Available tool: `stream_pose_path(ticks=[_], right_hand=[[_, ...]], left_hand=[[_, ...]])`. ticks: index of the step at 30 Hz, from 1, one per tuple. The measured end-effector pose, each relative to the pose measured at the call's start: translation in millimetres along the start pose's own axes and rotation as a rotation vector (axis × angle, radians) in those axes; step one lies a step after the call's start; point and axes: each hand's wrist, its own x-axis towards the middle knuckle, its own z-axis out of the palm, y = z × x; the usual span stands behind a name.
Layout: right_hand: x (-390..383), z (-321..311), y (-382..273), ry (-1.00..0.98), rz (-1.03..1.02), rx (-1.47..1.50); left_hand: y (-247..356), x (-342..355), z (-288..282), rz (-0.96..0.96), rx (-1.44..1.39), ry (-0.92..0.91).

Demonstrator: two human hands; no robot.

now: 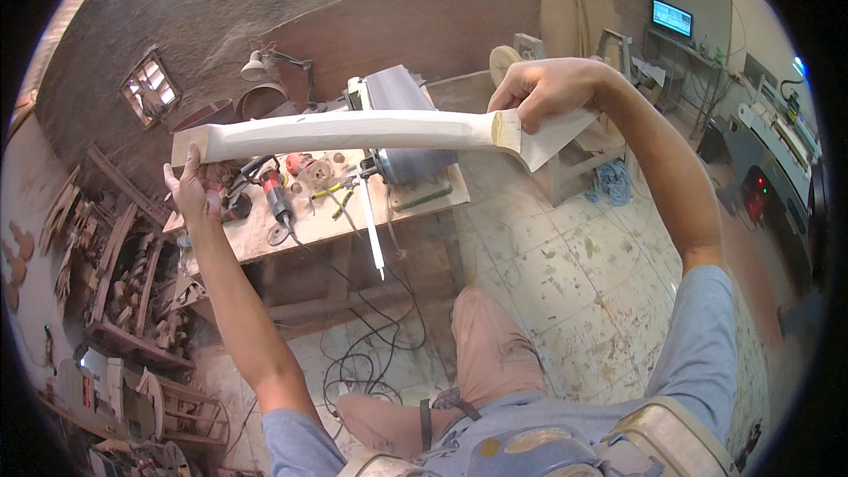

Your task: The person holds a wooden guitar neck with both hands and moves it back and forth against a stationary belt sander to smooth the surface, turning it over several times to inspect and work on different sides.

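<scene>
A long, pale, curved wooden furniture leg (353, 134) is held up level across my view, above the workbench. At its square left end, my left hand (196, 190) grips it from below, the fingertips against the block and part of the fingers hidden. My right hand (556, 93) is closed over the flared right end, knuckles up, with the wide pointed foot showing below the fingers. Behind the leg stands a belt sander (397, 93), its grey belt partly covered by the wood.
On the workbench (336, 225) lie a red and grey power tool (276, 194), yellow-handled pliers (327, 190) and a desk lamp (309, 79). Cables (380, 362) tangle on the floor by my legs. Wood offcuts fill a rack (132, 274) at left; a blue cloth (611, 184) lies at right.
</scene>
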Motion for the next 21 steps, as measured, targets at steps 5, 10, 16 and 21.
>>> stream_pose_path(ticks=[5,10,16,21], right_hand=[[-10,6,2,0.011,0.071,-0.074],[-11,7,5,-0.006,0.053,-0.044],[-8,2,12,-0.030,0.063,-0.014],[-12,1,23,-0.031,0.038,0.001]], left_hand=[[-5,-9,7,-0.071,0.066,0.073],[-7,0,-7,-0.097,0.021,-0.065],[-11,1,-9,-0.133,0.040,-0.041],[-11,-10,4,-0.130,0.020,-0.066]])
